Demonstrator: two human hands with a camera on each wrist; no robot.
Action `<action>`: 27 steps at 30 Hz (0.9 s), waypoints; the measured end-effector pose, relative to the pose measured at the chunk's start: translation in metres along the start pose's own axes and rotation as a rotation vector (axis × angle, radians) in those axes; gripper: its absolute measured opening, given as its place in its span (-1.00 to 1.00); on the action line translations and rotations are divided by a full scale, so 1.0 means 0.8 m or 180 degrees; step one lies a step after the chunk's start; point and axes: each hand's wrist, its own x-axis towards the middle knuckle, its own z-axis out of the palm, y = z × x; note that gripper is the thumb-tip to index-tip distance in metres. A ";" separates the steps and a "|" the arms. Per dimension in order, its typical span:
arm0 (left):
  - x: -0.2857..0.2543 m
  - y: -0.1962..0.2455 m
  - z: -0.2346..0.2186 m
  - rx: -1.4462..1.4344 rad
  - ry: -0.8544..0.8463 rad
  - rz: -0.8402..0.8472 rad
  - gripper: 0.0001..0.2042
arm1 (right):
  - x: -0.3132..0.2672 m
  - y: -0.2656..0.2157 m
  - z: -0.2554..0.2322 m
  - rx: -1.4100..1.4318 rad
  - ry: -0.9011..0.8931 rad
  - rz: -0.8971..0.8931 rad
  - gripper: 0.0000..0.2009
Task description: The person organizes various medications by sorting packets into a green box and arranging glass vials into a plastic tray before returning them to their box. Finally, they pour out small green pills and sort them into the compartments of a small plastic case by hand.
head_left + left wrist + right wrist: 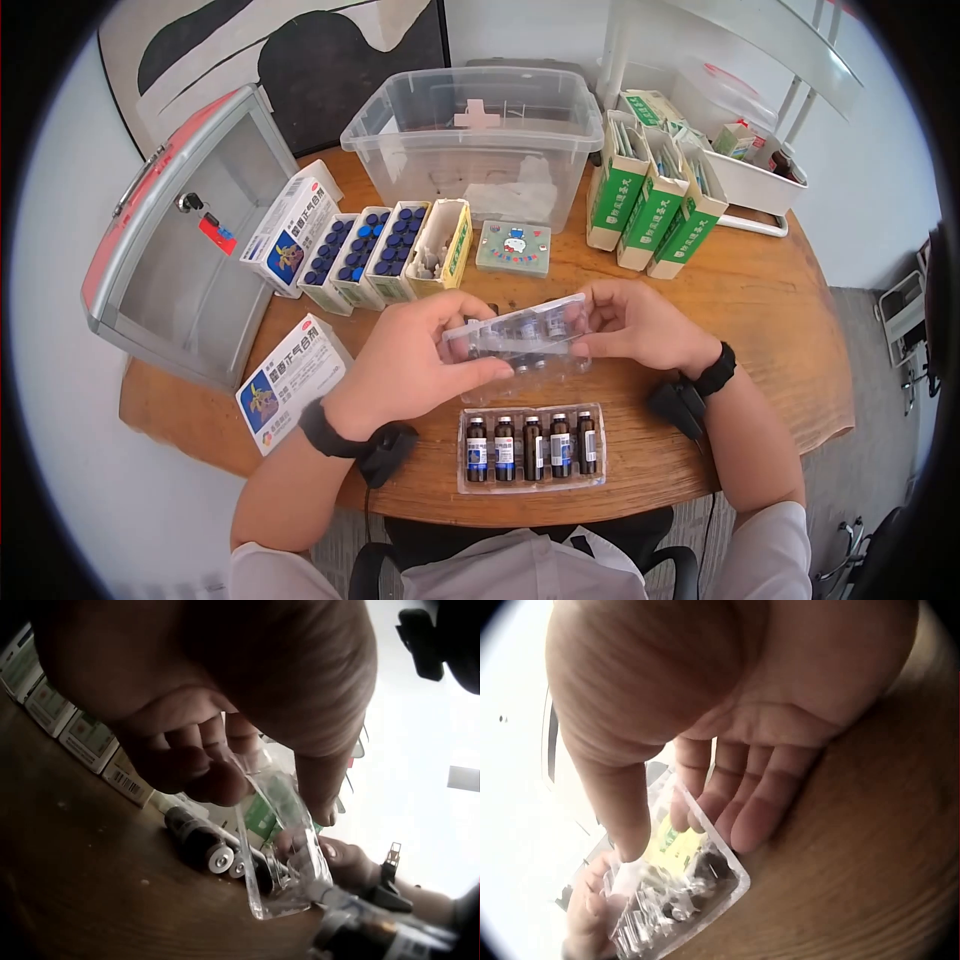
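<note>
In the head view my left hand pinches the left end of a clear plastic blister tray, thumb in front and fingers behind. My right hand holds the right end between thumb and fingertips. The tray is tilted above the table, its moulded hollows showing. Dark bottles lie on the table behind it, and the left wrist view shows their silver-ended caps. Nearer the body, a second clear tray holds a row of small brown bottles with labels and dark caps.
On the left stand a lidded medicine case, white-and-blue cartons and narrow boxes of blue-capped vials. A large clear bin is at the back, a small cartoon-printed case before it. Green-and-white boxes stand right.
</note>
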 end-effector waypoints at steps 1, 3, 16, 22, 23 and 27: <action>-0.001 -0.002 -0.002 -0.0594 -0.0172 -0.0102 -0.54 | -0.001 0.000 -0.006 0.0095 -0.0180 -0.0032 -0.66; -0.006 -0.005 -0.009 -0.1203 -0.0348 -0.0202 -0.51 | -0.014 -0.013 -0.022 -0.0021 -0.0367 -0.0069 -0.68; -0.041 0.022 0.017 0.0853 -0.1599 0.1638 -0.43 | -0.111 -0.003 -0.067 -0.2202 0.1265 -0.0557 -0.61; -0.044 0.019 0.003 0.0953 -0.1185 0.1835 -0.47 | -0.115 -0.024 -0.043 -0.2452 0.2031 -0.0417 -0.56; -0.044 0.019 0.001 0.0948 -0.1183 0.1835 -0.47 | -0.113 -0.034 -0.022 -0.2457 0.2028 -0.0414 -0.56; -0.041 0.020 0.000 0.0995 -0.1245 0.1893 -0.49 | -0.102 -0.043 0.028 -0.3325 0.1056 -0.0916 -0.57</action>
